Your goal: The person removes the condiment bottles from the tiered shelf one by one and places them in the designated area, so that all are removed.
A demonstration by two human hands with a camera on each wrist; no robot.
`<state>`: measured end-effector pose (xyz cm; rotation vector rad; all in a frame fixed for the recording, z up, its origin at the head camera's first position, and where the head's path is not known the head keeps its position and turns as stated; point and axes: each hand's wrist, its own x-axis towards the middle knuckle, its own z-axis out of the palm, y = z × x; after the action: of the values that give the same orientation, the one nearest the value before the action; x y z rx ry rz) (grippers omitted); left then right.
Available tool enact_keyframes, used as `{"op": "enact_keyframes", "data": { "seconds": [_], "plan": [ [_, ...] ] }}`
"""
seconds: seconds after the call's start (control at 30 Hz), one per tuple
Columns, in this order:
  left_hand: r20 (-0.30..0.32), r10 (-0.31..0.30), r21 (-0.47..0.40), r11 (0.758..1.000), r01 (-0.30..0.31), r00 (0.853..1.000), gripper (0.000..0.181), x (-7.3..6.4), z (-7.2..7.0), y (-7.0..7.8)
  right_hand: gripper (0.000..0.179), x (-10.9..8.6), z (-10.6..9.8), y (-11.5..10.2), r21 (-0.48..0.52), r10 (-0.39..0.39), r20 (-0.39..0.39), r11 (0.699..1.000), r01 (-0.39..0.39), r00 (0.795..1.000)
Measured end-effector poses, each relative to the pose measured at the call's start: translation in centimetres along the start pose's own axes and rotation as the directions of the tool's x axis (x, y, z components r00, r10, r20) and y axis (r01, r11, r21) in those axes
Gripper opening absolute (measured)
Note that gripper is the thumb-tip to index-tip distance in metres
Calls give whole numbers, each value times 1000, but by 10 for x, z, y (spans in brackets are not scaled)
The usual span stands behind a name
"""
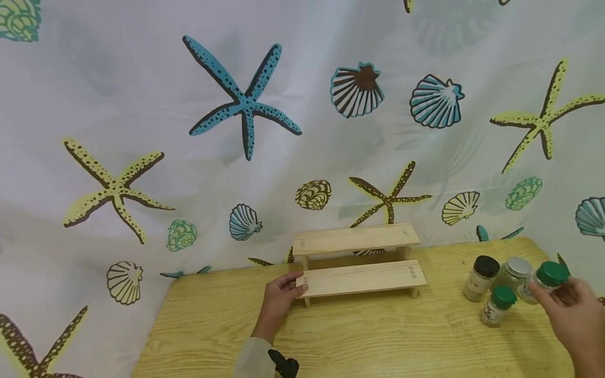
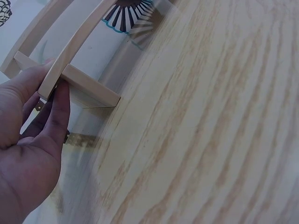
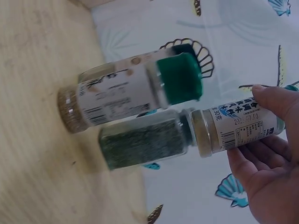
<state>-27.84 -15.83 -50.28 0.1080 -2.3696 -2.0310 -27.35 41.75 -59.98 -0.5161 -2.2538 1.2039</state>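
Note:
A two-step wooden rack (image 1: pixel 361 278) stands at the back of the table. My left hand (image 1: pixel 279 299) pinches the left end of its lower board, thumb on one face and fingers on the other, as the left wrist view shows near the rack's leg (image 2: pixel 91 86). At the right, my right hand (image 1: pixel 576 315) grips a green-capped spice jar (image 3: pixel 243 123) with a printed label and pale powder inside. Beside it stand a smaller green-capped jar (image 1: pixel 494 310), a black-capped jar (image 1: pixel 479 281) and a silver-lidded jar (image 1: pixel 512 273); dark green herbs fill one jar (image 3: pixel 145 144) in the right wrist view.
The wood-grain table (image 1: pixel 359 341) runs back to a white curtain (image 1: pixel 312 142) printed with starfish and shells. The rack's upper board (image 1: pixel 354 239) sits behind the lower one, close to the curtain. The jars cluster near the table's right edge.

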Motion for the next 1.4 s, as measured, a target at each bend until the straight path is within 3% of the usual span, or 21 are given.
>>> {"op": "enact_keyframes", "data": {
  "seconds": [0.23,0.33,0.53,0.83,0.97,1.23,1.4],
  "plan": [
    [4,-16,-10,1000,16,1000,39,4,-1,-2,60,-16,7,-8,14,118,13,993,-119,993],
    [4,-18,-19,1000,18,1000,39,3,0,-2,67,-20,8,-12,1,175,57,985,-175,983],
    [2,-7,-14,1000,7,1000,39,4,3,-2,81,-28,2,-22,-24,218,88,976,-217,972],
    [5,-5,-18,1000,6,1000,39,3,2,-2,78,-54,-11,-74,-26,268,161,963,-268,950],
    [4,-5,-11,1000,5,1000,39,5,0,-7,78,-60,-13,-83,-24,280,179,960,-280,943],
    [-22,3,-3,1000,-3,1000,40,17,-1,-28,80,-58,-12,-76,-45,265,213,964,-262,940],
    [-29,19,-7,1000,-19,999,39,19,2,-29,80,-56,-17,-76,-119,248,240,967,-226,938]
  ]
}}
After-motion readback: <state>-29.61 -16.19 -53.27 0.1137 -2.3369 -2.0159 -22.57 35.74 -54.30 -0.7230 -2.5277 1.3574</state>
